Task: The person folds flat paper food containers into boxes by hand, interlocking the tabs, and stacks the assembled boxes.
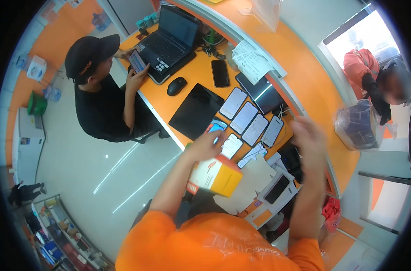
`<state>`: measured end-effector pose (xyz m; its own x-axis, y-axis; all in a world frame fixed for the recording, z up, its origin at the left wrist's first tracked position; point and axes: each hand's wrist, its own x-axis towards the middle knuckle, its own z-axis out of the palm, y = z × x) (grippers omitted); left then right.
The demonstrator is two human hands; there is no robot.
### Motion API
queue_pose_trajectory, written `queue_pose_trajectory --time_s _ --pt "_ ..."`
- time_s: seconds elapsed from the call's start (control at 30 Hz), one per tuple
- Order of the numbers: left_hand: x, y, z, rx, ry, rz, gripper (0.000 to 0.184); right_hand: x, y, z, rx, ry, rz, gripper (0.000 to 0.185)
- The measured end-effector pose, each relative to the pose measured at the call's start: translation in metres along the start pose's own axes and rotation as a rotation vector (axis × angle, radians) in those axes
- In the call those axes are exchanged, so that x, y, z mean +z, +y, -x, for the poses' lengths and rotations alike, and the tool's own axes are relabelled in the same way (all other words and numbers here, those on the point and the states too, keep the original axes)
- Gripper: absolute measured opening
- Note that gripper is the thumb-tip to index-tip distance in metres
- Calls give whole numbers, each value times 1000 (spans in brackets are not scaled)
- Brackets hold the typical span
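My left hand (206, 147) is over the near side of the desk, fingers reaching apart to the edge of a phone with a blue screen (218, 125). Just below it is a white and yellow box (216, 176), tilted and slightly blurred; whether the hand touches it cannot be made out. Right of the fingers lies a lit phone (232, 146). Several more lit phones, among them one in the middle (244, 118), lie in rows beyond. My right hand (308, 135) is raised near the counter's edge, smeared by motion, so its fingers are unclear.
A black tablet (196, 111), mouse (176, 86), dark phone (220, 73) and laptop (169, 40) occupy the orange desk (158, 101). At left a seated person in black (103, 99) holds a phone. Receipts (251, 62) hang on the raised counter. Another person (366, 74) stands beyond it, by a plastic-wrapped package (359, 126).
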<state>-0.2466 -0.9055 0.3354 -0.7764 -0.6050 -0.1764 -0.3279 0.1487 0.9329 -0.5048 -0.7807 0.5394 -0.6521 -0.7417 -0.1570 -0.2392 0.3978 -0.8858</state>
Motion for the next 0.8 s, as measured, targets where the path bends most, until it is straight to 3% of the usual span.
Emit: queue_pose_trajectory --time_s 0.07,0.13,0.2,0.27,0.4,0.5,0.73,0.8 --pt "-19 18 -40 102 56 -15 27 67 26 -45 -72 7 188 60" --pt "-45 41 -79 57 118 24 36 120 59 -105 -58 209 79 59" --pt "-66 58 -113 -13 225 94 48 149 53 -131 -81 208 -212 58" --pt "-82 68 -136 16 319 146 68 160 49 -146 -79 228 -387 53" --pt "-91 70 -175 -35 385 296 83 153 51 -159 -2 230 -372 36" --pt "-81 63 -198 -21 382 380 78 139 55 -164 28 176 -385 32" --pt "-66 53 -207 46 310 537 36 133 74 -167 -29 200 -421 37" --pt "-68 43 -209 48 315 478 37 131 70 -163 -16 209 -380 37"
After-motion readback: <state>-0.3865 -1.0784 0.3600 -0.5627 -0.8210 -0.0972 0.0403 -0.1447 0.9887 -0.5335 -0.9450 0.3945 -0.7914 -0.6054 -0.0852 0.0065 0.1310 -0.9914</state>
